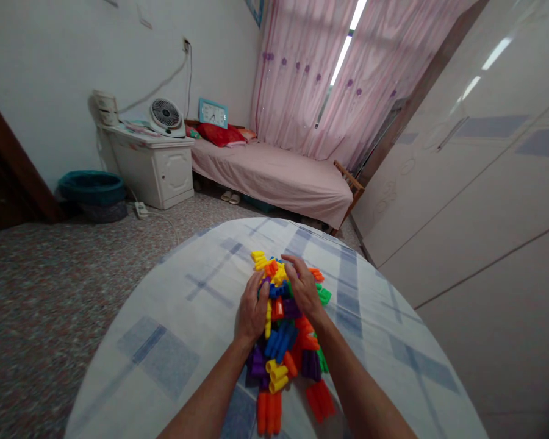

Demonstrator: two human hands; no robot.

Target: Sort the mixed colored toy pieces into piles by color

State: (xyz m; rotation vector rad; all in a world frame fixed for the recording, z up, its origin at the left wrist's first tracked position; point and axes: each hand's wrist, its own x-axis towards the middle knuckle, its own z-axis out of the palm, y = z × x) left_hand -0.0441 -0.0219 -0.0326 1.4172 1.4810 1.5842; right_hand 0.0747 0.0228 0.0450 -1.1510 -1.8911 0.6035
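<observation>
A heap of plastic tube-shaped building blocks in several colours lies on the round table. My left hand [252, 308] rests along the heap's left side, fingers stretched out, near a long yellow block [268, 319]. Across from it, my right hand [304, 286] lies over the right side with its fingers apart, close to yellow blocks [280, 274] and a purple block [291, 308]. Neither hand grips a block that I can make out. Nearer to me are a blue block [281, 341], a yellow block [277, 375] and an orange-red block [269, 413].
A blue-and-white checked cloth [174, 323] covers the table. Beyond it are a bed [274, 171], a white cabinet [174, 174] with a fan [166, 116], and a teal bin [93, 188]. White wardrobe doors [476, 195] stand at the right.
</observation>
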